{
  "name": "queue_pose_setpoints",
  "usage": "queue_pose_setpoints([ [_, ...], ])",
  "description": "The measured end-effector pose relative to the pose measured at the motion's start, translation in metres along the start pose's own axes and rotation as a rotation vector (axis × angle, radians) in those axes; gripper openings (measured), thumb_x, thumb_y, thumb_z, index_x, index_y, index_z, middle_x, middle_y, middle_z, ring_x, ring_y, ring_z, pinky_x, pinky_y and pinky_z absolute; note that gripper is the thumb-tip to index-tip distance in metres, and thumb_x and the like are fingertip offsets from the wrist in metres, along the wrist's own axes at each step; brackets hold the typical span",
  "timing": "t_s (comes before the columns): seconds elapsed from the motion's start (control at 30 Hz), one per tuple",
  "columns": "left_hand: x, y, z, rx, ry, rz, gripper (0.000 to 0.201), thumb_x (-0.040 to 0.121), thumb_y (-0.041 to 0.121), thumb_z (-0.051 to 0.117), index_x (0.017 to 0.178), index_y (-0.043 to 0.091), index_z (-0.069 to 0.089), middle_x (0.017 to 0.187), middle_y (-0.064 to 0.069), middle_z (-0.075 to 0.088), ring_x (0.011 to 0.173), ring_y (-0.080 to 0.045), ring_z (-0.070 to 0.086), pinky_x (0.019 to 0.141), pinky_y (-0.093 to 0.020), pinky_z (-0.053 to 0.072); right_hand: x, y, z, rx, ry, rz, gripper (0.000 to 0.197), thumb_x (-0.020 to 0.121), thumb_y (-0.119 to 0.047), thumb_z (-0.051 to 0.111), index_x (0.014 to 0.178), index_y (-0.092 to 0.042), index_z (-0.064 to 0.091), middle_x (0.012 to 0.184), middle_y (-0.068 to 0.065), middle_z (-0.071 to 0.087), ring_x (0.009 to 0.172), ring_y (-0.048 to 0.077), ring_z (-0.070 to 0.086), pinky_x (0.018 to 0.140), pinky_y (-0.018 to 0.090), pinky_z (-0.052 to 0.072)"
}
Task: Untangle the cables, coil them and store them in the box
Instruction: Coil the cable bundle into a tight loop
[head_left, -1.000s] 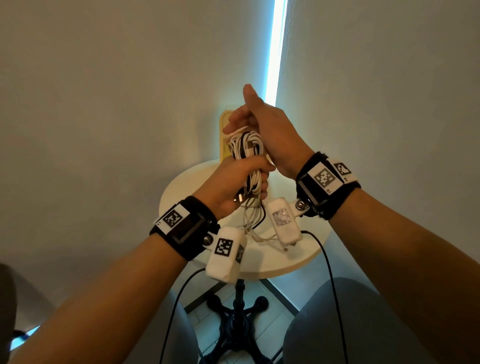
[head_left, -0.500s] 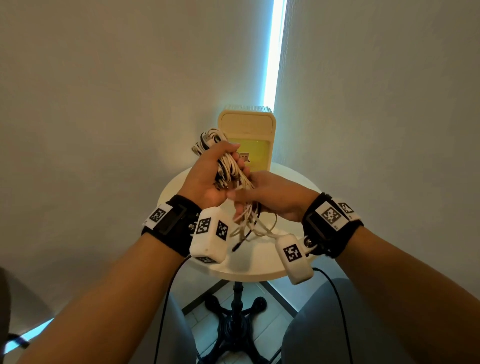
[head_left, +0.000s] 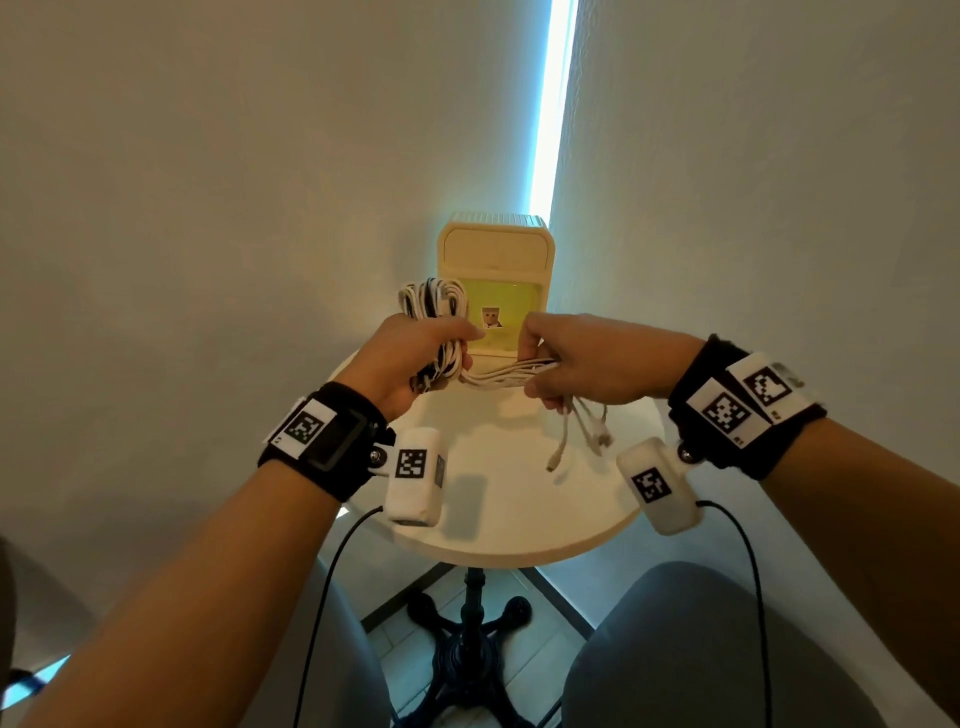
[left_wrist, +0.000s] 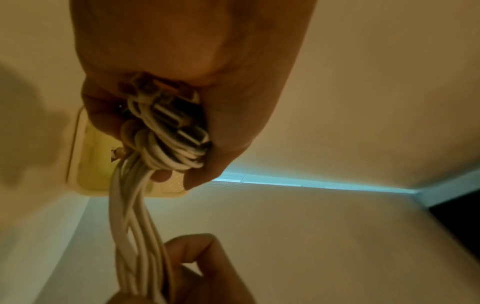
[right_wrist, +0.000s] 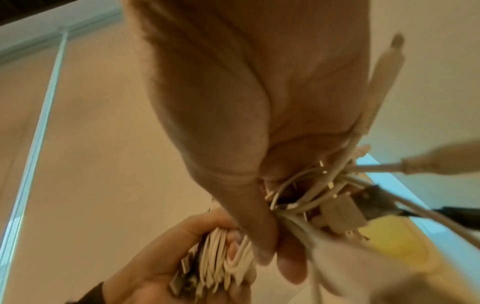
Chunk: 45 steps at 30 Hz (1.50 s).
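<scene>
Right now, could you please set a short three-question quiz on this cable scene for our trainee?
1. True or false: the left hand grips the coiled bundle of white and black cables.
2. What does the right hand hold? A) the free white cable strands; B) the box lid; C) nothing.
3. Fill in: the cream and yellow plastic box stands on the round white ___.

Key: 1 true; 2 A; 3 table.
</scene>
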<state>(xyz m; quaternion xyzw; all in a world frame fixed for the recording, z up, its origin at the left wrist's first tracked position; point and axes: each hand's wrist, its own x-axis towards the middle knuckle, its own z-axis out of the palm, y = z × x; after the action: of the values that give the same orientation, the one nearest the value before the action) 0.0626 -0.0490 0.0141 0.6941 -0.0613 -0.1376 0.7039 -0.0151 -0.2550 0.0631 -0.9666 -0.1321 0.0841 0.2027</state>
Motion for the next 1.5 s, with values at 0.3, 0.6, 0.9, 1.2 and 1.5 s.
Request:
queue_pose_setpoints([
  [0.3,-0.005,0.002,-0.003,0.158,-0.376,0.002,0.062,0.082,0.062,0.082,0.118,0.012,0.072,0.086,0.0,0.071,0.072,-0.015,0.064,0.061,-0.031,0.046,-0.002,-0.008,-0.025,-0.033,0.218,-0.174,0.022,0.101,-0.024,0.07,0.101,-0.02,0.049,0.084,-0.003,0.076,0.082,0.011,0.073,0.07,0.025,0.055],
  [0.6,-0.015,0.008,0.004,0.029,-0.508,-0.144,0.012,0.078,0.014,0.082,0.077,0.022,0.074,0.072,-0.003,0.064,0.061,-0.016,0.062,0.068,-0.033,0.046,0.009,-0.015,-0.005,0.169,0.464,-0.242,0.029,0.097,-0.015,0.074,0.101,-0.018,0.046,0.084,0.0,0.07,0.073,0.008,0.069,0.063,0.021,0.053],
  [0.9,-0.022,-0.004,0.012,-0.314,-0.392,-0.168,0.027,0.08,0.015,0.078,0.106,0.013,0.073,0.104,-0.011,0.076,0.099,-0.024,0.074,0.085,-0.033,0.06,0.033,-0.019,0.015,0.422,0.672,-0.159,0.038,0.085,-0.031,0.087,0.1,-0.016,0.055,0.083,-0.001,0.065,0.066,0.007,0.058,0.058,0.017,0.044],
  [1.2,-0.03,0.003,0.013,-0.422,-0.315,-0.04,0.014,0.1,0.006,0.059,0.092,0.013,0.068,0.079,-0.003,0.069,0.071,-0.013,0.069,0.072,-0.032,0.063,0.042,-0.028,0.022,0.439,0.739,-0.168,0.027,0.101,-0.032,0.069,0.106,-0.011,0.054,0.087,0.003,0.065,0.067,0.009,0.061,0.059,0.022,0.051],
  [1.5,-0.031,0.014,-0.007,-0.361,-0.307,-0.001,0.022,0.089,0.007,0.067,0.111,0.007,0.065,0.082,-0.005,0.062,0.07,-0.016,0.063,0.075,-0.033,0.062,0.019,-0.015,0.009,0.273,0.436,-0.187,0.023,0.115,-0.032,0.039,0.103,-0.015,0.049,0.081,0.003,0.07,0.059,0.0,0.055,0.059,0.016,0.046],
])
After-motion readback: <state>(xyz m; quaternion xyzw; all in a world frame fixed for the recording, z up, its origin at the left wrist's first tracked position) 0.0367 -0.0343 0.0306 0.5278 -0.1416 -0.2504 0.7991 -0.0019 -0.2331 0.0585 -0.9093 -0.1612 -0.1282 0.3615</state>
